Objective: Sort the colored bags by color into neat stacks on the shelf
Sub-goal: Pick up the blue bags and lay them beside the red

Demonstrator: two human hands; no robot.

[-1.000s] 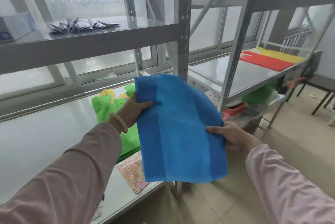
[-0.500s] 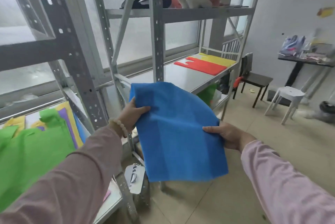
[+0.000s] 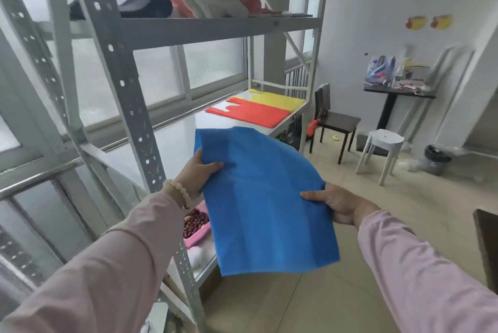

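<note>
blue bag (image 3: pixel 265 198), both hands gripping, handles hidden

White stool (image 3: pixel 382 144), tiled floor (image 3: pixel 336 292)

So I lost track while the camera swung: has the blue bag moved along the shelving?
Yes. The blue bag has moved rightward, past the upright post, toward the red stack.

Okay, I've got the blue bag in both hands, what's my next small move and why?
Probably carry the blue bag forward to the bare stretch of the shelf, just short of the red stack, and lay it flat. Left hand and right hand both grip its edges; red and the yellow stack lie side by side, and no blue stack shows there.
</note>
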